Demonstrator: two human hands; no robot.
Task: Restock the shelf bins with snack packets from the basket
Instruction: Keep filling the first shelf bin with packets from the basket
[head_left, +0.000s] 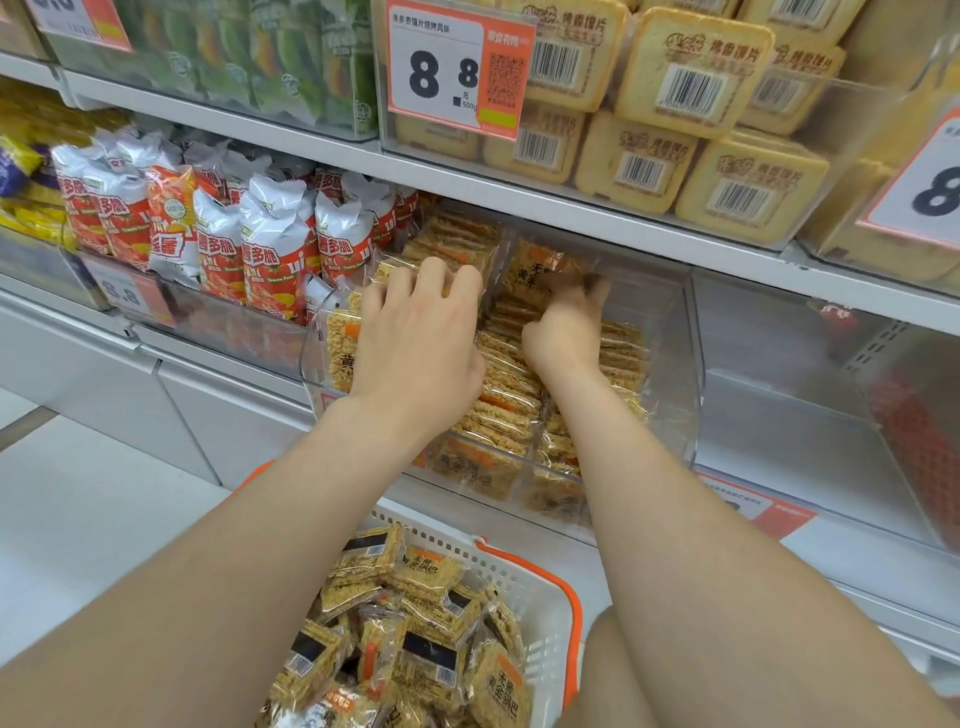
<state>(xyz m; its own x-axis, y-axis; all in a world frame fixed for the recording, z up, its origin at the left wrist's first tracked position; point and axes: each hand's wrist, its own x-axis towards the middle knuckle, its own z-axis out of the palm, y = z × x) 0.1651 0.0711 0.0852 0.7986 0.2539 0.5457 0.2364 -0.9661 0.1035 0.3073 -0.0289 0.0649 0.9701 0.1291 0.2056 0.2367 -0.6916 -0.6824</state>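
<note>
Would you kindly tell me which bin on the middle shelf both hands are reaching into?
The centre bin, with golden packets: the left hand and right hand are both in it. The left bin holds red-and-white bags.

- Snack packets (506, 400): golden-yellow squares in clear wrap, with orange stripes and black characters.
- Basket packets (415, 639): the same gold, with black panels and white barcode patches.
- Basket (519, 577): white perforated wall, orange handle.
- Bin (670, 332): colourless, transparent.
- Crisp bags (270, 244): white tops, red-orange lower halves.
- Price tag (452, 67): white, orange border, black numerals.
- Boxes (691, 73): pale yellow, with white labels carrying black barcodes.
- Upper-left packs (270, 57): green.
</note>
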